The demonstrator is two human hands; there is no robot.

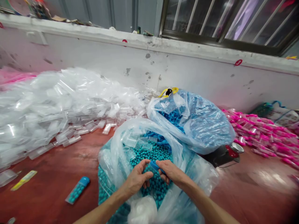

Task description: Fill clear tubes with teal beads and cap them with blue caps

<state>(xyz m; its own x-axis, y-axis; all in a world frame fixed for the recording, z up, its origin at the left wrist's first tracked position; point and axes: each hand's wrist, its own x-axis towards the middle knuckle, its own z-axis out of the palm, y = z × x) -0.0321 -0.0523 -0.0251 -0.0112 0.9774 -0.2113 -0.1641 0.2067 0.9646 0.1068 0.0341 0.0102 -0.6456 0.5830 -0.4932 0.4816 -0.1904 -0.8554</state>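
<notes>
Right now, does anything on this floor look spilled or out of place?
Yes. One filled tube with a blue cap lies alone on the red floor, apart from the bag of teal beads. Clear empty tubes have slid off their pile.

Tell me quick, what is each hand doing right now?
Left hand: fingers curled in the teal beads, grip unclear.
Right hand: closed on a small blue-capped tube over the bead bag.

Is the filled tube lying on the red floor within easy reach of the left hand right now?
Probably yes. The filled tube lies in the open on the floor, left of the bead bag, with nothing over it. The left hand is in the beads, though, touching a blue cap.
</notes>
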